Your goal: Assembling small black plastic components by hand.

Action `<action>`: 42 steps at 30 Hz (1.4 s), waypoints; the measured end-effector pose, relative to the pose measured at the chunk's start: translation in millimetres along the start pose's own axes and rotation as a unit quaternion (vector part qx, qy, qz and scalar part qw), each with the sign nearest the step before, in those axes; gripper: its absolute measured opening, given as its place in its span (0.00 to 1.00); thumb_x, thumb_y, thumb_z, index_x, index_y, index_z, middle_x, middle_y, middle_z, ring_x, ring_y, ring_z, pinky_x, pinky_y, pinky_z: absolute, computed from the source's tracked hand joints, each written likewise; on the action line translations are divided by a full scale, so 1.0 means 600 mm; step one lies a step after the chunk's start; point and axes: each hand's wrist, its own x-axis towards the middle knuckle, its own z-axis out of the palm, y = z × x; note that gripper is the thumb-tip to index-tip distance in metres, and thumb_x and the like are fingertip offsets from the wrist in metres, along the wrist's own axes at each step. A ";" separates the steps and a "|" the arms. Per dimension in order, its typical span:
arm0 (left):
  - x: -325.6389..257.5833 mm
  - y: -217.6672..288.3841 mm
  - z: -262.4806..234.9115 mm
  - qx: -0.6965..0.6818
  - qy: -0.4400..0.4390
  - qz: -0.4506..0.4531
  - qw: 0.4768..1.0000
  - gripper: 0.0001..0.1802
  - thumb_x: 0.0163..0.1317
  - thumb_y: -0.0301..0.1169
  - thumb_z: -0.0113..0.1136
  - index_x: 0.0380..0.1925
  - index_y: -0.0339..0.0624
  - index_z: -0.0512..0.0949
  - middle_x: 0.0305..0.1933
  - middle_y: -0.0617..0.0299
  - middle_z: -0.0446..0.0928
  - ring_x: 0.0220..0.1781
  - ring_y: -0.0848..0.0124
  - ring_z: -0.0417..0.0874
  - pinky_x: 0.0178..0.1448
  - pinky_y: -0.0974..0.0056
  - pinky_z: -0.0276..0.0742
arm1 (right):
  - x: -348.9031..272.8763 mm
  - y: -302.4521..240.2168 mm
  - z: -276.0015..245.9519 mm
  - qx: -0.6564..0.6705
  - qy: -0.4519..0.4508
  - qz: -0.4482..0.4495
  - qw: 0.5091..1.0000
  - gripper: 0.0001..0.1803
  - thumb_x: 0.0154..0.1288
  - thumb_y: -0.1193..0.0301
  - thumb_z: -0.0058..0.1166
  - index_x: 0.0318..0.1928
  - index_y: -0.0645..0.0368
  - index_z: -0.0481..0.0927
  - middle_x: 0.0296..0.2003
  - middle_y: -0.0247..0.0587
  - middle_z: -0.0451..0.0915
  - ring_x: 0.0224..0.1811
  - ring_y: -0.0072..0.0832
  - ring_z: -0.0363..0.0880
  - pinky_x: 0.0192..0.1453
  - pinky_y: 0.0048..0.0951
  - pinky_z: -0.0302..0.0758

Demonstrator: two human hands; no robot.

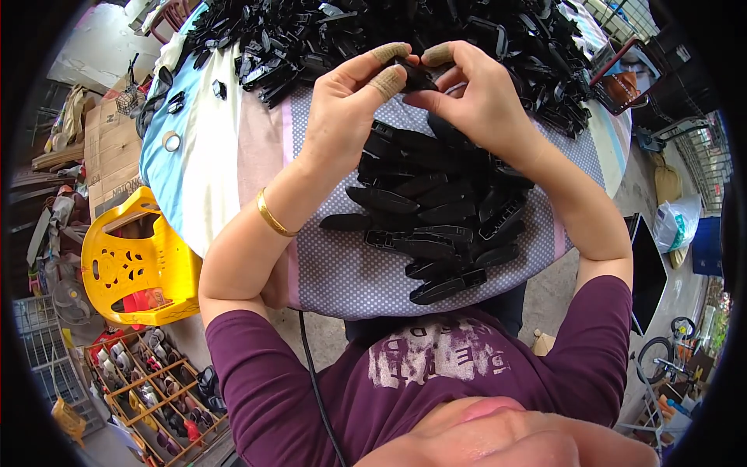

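Both hands are raised over the far half of a cloth-covered table (334, 272) and meet around a small black plastic part (418, 76). My left hand (342, 105) pinches its left side, with beige tape around the thumb and a fingertip. My right hand (486, 101) grips the right side between thumb and fingers, and one of its fingertips is also taped. The fingers cover much of the part, so its full shape is hidden. Below the hands lies a loose group of long black plastic pieces (443, 214), overlapping one another.
A large heap of black plastic parts (311, 47) spreads across the far side of the table. At the left edge lies a tape roll (171, 141). A yellow plastic chair (140, 261) stands left of the table, near a shoe rack (152, 385). A cable (313, 373) hangs by my body.
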 end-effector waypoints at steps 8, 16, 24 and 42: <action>-0.002 0.012 -0.013 0.053 -0.080 0.025 0.995 0.16 0.57 0.24 0.59 0.47 0.35 0.76 0.45 0.56 0.78 0.49 0.70 0.78 0.56 0.69 0.72 | -0.008 -0.002 -0.006 0.054 -0.120 0.059 0.990 0.15 0.56 0.70 0.61 0.42 0.67 0.78 0.23 0.34 0.77 0.24 0.14 0.69 0.28 0.18 0.68; -0.002 0.050 0.007 0.185 -0.111 0.036 0.976 0.19 0.53 0.25 0.63 0.47 0.37 0.77 0.47 0.55 0.78 0.44 0.71 0.80 0.53 0.69 0.73 | 0.025 0.007 -0.091 -0.026 -0.216 -0.005 0.976 0.18 0.49 0.74 0.63 0.43 0.64 0.78 0.29 0.40 0.79 0.29 0.21 0.76 0.35 0.22 0.73; 0.008 0.034 0.012 0.350 -0.225 0.039 0.909 0.19 0.50 0.27 0.65 0.45 0.42 0.79 0.43 0.60 0.79 0.36 0.74 0.78 0.42 0.70 0.75 | 0.007 0.059 -0.136 -0.346 -0.308 0.087 0.882 0.14 0.39 0.75 0.63 0.33 0.61 0.79 0.28 0.43 0.79 0.32 0.37 0.79 0.38 0.31 0.75; 0.034 -0.006 -0.004 0.385 -0.080 0.116 0.912 0.18 0.49 0.25 0.65 0.42 0.38 0.75 0.35 0.60 0.76 0.35 0.71 0.80 0.40 0.68 0.76 | 0.012 0.040 -0.024 0.280 -0.024 0.072 0.957 0.17 0.58 0.75 0.58 0.49 0.64 0.75 0.41 0.37 0.79 0.44 0.21 0.77 0.52 0.20 0.73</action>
